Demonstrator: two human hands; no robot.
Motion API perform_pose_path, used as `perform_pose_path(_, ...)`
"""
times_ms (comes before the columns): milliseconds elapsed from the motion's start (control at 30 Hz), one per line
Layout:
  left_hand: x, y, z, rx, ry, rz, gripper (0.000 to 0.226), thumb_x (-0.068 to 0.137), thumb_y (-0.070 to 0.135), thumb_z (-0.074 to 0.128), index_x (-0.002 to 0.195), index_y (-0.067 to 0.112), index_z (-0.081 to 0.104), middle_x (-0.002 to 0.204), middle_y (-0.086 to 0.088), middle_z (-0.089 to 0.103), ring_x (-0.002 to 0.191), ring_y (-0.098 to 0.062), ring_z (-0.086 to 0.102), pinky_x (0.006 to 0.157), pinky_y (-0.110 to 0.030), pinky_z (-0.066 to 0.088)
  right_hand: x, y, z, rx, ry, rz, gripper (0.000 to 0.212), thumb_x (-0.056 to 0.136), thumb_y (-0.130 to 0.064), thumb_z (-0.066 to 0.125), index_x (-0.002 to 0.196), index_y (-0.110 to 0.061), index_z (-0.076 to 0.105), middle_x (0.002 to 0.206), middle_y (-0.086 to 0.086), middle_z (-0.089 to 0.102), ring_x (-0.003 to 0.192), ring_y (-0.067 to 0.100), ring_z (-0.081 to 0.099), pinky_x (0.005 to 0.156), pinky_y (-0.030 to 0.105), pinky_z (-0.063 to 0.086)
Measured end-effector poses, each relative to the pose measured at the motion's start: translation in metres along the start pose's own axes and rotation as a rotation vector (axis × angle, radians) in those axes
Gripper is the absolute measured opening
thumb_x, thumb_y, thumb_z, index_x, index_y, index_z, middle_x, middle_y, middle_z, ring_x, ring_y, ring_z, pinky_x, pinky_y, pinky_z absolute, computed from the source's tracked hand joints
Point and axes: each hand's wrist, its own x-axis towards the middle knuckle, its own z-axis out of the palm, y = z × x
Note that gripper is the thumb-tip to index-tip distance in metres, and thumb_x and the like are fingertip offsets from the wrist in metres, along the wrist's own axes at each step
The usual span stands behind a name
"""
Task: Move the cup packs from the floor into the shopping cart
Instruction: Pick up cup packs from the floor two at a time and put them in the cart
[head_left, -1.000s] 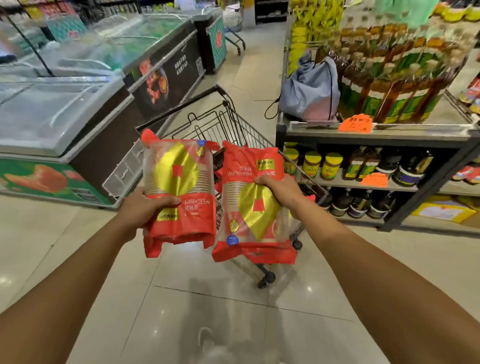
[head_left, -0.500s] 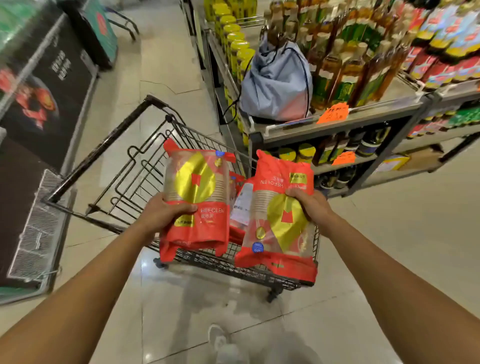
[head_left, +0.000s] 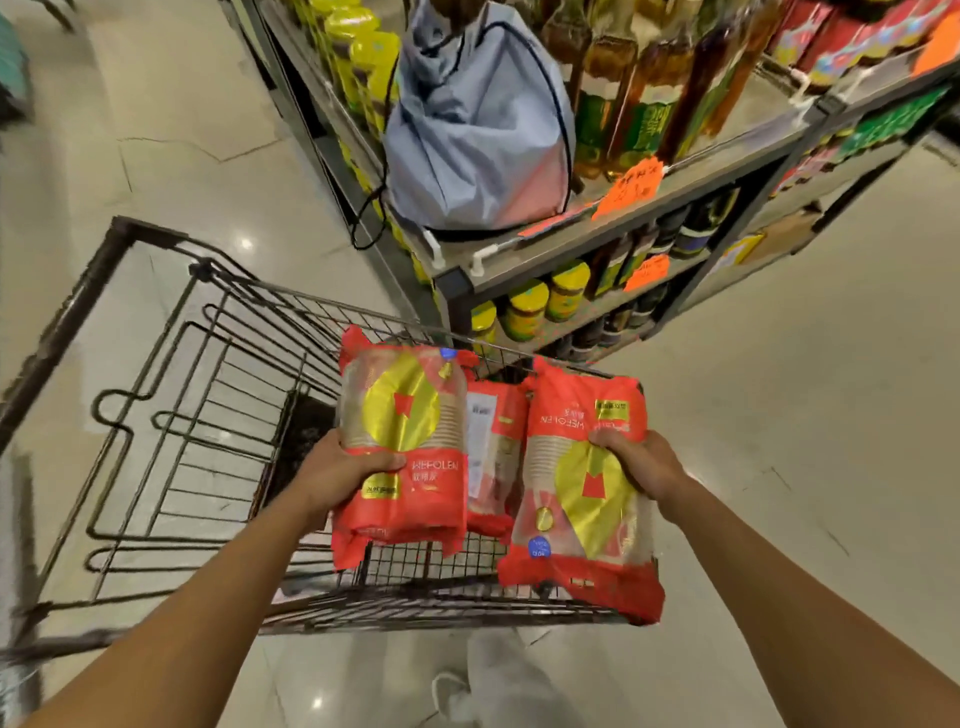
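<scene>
Over the shopping cart (head_left: 218, 415): three cup packs total, left hand (head_left: 332, 475) grip clamped on one (head_left: 402, 447), right hand (head_left: 641, 462) clamped on another (head_left: 582, 499), third (head_left: 493, 452) between them.

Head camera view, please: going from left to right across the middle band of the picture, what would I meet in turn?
Shopping cart → left hand → the cup pack it holds → a third cup pack behind, in the cart → the cup pack in the right hand → right hand.
</scene>
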Motion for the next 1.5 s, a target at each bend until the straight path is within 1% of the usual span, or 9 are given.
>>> perform_pose_path(267, 0.08, -0.011, -0.025, 0.117, -0.005, -0.078, 0.087, 0.031, 0.048, 0.094, 0.109, 0.015, 0.071, 0.097, -0.009, 0.079, 0.084, -0.027, 0.077, 0.073, -0.039, 0.061, 0.067, 0.011, 0.034, -0.106, 0.042, 0.112, 0.024, 0.079, -0.032, 0.086, 0.089, -0.028, 0.065, 0.105, 0.008, 0.073, 0.094, 0.027, 0.07, 0.092, 0.04, 0.057)
perform_pose_path(400, 0.113, -0.023, -0.058, 0.136, -0.013, -0.149, 0.083, 0.032, 0.043, 0.093, 0.107, 0.015, 0.071, 0.091, -0.009, 0.08, 0.077, -0.026, 0.077, 0.065, -0.032, 0.058, 0.094, 0.015, 0.043, -0.171, 0.088, 0.155, 0.037, 0.081, -0.03, 0.084, 0.112, -0.018, 0.068, 0.103, 0.009, 0.07, 0.089, 0.026, 0.067, 0.076, 0.032, 0.051)
perform_pose_path(500, 0.141, -0.045, -0.081, 0.138, -0.03, -0.202, 0.093, 0.031, 0.051, 0.1, 0.112, 0.015, 0.072, 0.098, -0.009, 0.081, 0.085, -0.031, 0.078, 0.081, -0.048, 0.063, 0.107, 0.019, 0.051, -0.191, 0.164, 0.2, 0.034, 0.076, -0.03, 0.086, 0.103, -0.018, 0.069, 0.102, 0.011, 0.073, 0.088, 0.028, 0.069, 0.08, 0.039, 0.057)
perform_pose_path(633, 0.153, -0.052, -0.083, 0.159, -0.012, -0.237, 0.082, 0.037, 0.041, 0.096, 0.11, 0.011, 0.073, 0.096, -0.011, 0.081, 0.085, -0.034, 0.078, 0.08, -0.047, 0.062, 0.115, 0.027, 0.062, -0.24, 0.214, 0.225, 0.084, 0.07, -0.043, 0.087, 0.135, -0.006, 0.051, 0.122, 0.014, 0.069, 0.11, 0.035, 0.068, 0.098, 0.046, 0.054)
perform_pose_path(733, 0.16, -0.056, -0.082, 0.184, 0.027, -0.237, 0.087, 0.041, 0.045, 0.094, 0.116, 0.01, 0.07, 0.099, -0.012, 0.08, 0.085, -0.033, 0.077, 0.081, -0.047, 0.062, 0.11, 0.024, 0.07, -0.271, 0.245, 0.22, 0.073, 0.087, -0.027, 0.08, 0.143, -0.003, 0.041, 0.132, 0.017, 0.063, 0.123, 0.038, 0.061, 0.102, 0.044, 0.047)
perform_pose_path(833, 0.161, -0.055, -0.081, 0.267, 0.075, -0.216, 0.087, 0.046, 0.051, 0.09, 0.119, 0.01, 0.067, 0.103, -0.01, 0.078, 0.088, -0.032, 0.076, 0.084, -0.048, 0.061, 0.105, 0.022, 0.075, -0.345, 0.272, 0.198, 0.073, 0.087, -0.039, 0.077, 0.142, -0.006, 0.042, 0.133, 0.019, 0.062, 0.122, 0.041, 0.061, 0.105, 0.051, 0.05)
perform_pose_path(1133, 0.115, 0.01, -0.073, 0.823, 0.042, 0.115, 0.045, 0.073, 0.033, 0.08, 0.11, 0.011, 0.068, 0.104, -0.017, 0.075, 0.092, -0.035, 0.071, 0.083, -0.043, 0.058, 0.034, -0.041, 0.109, -0.881, 0.174, -0.139, 0.063, 0.094, -0.045, 0.059, 0.146, -0.012, 0.046, 0.145, 0.016, 0.054, 0.133, 0.037, 0.051, 0.107, 0.044, 0.045)
perform_pose_path(1233, 0.073, 0.05, -0.059, 0.965, 0.032, 0.298, 0.063, 0.083, 0.035, 0.073, 0.137, 0.006, 0.055, 0.128, -0.021, 0.064, 0.116, -0.039, 0.063, 0.097, -0.042, 0.051, -0.01, -0.062, 0.119, -0.987, 0.134, -0.226, 0.065, 0.095, -0.047, 0.056, 0.152, -0.017, 0.043, 0.142, 0.017, 0.058, 0.132, 0.037, 0.054, 0.104, 0.044, 0.046)
perform_pose_path(1500, -0.046, 0.115, -0.009, 1.385, -0.071, 0.731, 0.064, 0.088, 0.055, 0.061, 0.135, 0.012, 0.051, 0.136, -0.014, 0.055, 0.125, -0.036, 0.054, 0.1, -0.049, 0.049, -0.162, -0.063, 0.099, -1.062, 0.239, -0.349, 0.072, 0.096, -0.054, 0.053, 0.159, -0.024, 0.032, 0.155, 0.016, 0.048, 0.142, 0.038, 0.044, 0.112, 0.046, 0.038)
